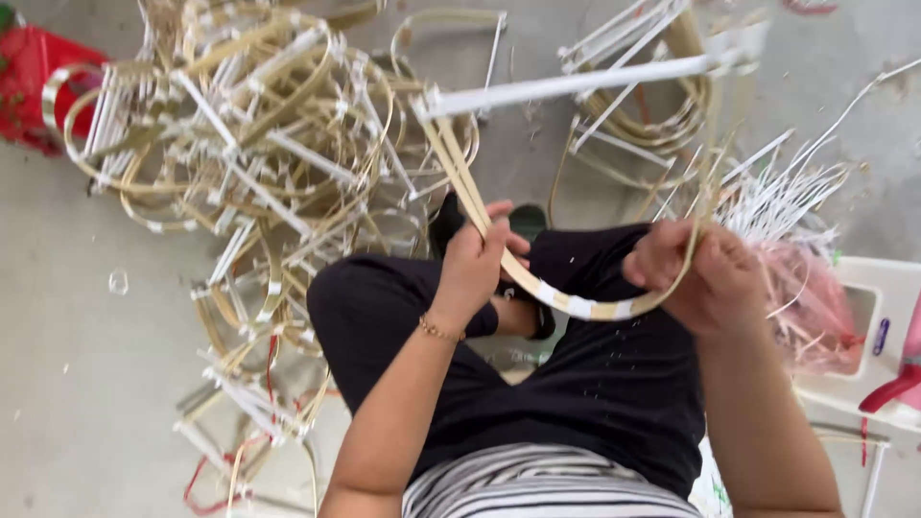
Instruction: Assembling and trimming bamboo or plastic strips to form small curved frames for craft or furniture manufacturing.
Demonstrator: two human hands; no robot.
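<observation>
1. We hold a bent bamboo strip (576, 305) between both hands, above our lap; it curves like a U, with white tape on its middle.
2. Our left hand (475, 261) closes its fingers around one side of the strip, and our right hand (705, 273) pinches the other side, probably to keep the bend.
3. A white stick (576, 84) crosses the upper ends of the strip.
4. We sit on a grey concrete floor (67, 384). A big pile of finished bamboo frames (259, 144) lies at our left, a bundle of white sticks (787, 192) and a white plastic stool (887, 326) at our right.
</observation>
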